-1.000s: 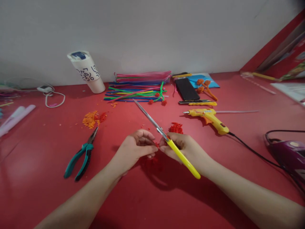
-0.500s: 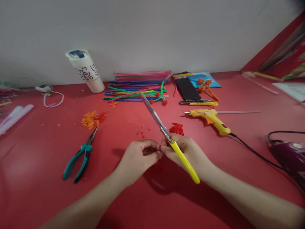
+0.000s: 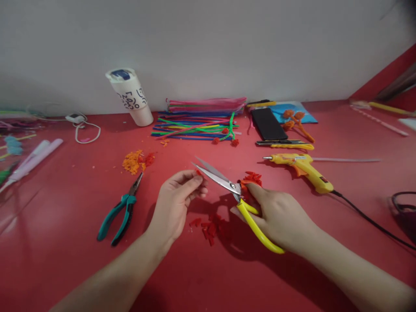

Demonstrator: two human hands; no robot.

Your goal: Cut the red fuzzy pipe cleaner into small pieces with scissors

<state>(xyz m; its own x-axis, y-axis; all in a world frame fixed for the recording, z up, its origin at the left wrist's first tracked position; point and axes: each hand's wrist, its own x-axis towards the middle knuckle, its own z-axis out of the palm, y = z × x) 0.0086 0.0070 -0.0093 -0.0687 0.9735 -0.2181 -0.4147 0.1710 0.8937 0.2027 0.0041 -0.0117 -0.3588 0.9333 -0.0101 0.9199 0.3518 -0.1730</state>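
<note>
My left hand [image 3: 182, 190] pinches a small red piece [image 3: 198, 172] between thumb and forefinger. My right hand [image 3: 276, 212] grips yellow-handled scissors [image 3: 232, 187], their blades parted and the tips close to that red piece. Under and between my hands lies a loose scatter of red cut pieces [image 3: 211, 227]. Behind the scissors, by my right hand, sits a pile of red pieces [image 3: 253, 177]. Teal-handled needle-nose pliers [image 3: 125, 208] lie left of my left hand, beside a heap of orange bits [image 3: 132, 162] with some red bits [image 3: 148, 159].
Colourful pipe cleaners [image 3: 198, 123] lie along the wall, near a white tumbler [image 3: 131, 97]. At the right are a phone [image 3: 269, 124], a box cutter [image 3: 289, 144] and a yellow glue gun [image 3: 302, 167] with its cord [image 3: 364, 216]. Pink sticks [image 3: 39, 158] lie at the left.
My hands have drawn apart. The scissors have swung lower and their blades have parted. Red pieces on the table below now show. The whole view has shifted, with things sitting further right.
</note>
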